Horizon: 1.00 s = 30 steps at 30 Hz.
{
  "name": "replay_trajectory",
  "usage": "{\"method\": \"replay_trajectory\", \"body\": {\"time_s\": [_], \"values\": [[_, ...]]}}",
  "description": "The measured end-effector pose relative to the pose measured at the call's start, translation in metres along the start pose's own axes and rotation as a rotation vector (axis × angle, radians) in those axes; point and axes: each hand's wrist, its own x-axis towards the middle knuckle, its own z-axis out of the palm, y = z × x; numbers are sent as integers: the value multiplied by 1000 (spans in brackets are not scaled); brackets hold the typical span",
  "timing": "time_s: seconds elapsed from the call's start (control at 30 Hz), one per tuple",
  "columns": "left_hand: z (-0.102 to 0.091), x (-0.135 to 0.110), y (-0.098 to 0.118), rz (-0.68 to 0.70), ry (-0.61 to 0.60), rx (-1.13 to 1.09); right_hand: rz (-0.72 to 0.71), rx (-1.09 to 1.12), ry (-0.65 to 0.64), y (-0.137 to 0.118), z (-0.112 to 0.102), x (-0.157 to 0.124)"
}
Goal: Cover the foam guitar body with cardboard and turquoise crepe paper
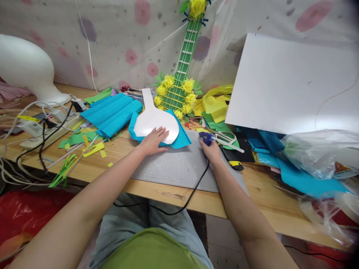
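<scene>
My left hand (153, 139) lies flat with fingers spread on a white paddle-shaped board (157, 121), which rests on a sheet of blue crepe paper (183, 139). Both sit at the far edge of a grey cutting mat (179, 166). My right hand (211, 149) is closed around a dark blue corded tool (206, 138), probably a glue gun, at the mat's right edge. Its black cord (193, 190) runs down over the table's front edge. White-handled scissors (226, 137) lie just beyond the right hand.
A green paper guitar with yellow flowers (179, 87) leans against the back cloth. Folded blue crepe paper (110, 112) lies left of the board. A power strip and cables (42, 129) crowd the left. A large white board (291, 86) and plastic bags (319, 149) fill the right.
</scene>
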Motion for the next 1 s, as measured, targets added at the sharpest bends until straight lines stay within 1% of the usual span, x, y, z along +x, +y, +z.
{"method": "replay_trajectory", "body": {"time_s": [0.07, 0.1, 0.17, 0.2, 0.27, 0.37, 0.43, 0.5, 0.6, 0.7, 0.83, 0.9, 1.0], "values": [[-1, -2, 5, -8, 127, 19, 136, 177, 61, -1, -3, -6], [-1, -4, 9, -22, 206, 25, 173, 282, 78, -3, -6, -9], [1, -7, 19, -38, 328, 22, 185, 466, 63, -9, -12, -15], [2, -9, 23, -30, 359, 15, 182, 526, 46, -14, -15, -18], [4, -14, 30, -9, 383, 0, 167, 573, -17, -24, -18, -23], [4, -21, 33, -34, 406, -10, 85, 520, -161, -38, -17, -33], [3, -24, 30, -64, 416, -11, -15, 428, -238, -46, -12, -40], [2, -26, 26, -77, 405, -14, -131, 317, -275, -51, -7, -45], [2, -27, 22, -67, 388, -26, -257, 171, -296, -54, 0, -48], [2, -27, 22, -65, 385, -39, -334, 87, -312, -54, 3, -50], [2, -27, 22, -121, 427, -45, -364, 17, -288, -55, 5, -52], [2, -27, 20, -105, 436, -51, -369, -5, -285, -57, 5, -52], [3, -27, 17, -47, 453, -61, -388, -33, -292, -60, 6, -53]]}}
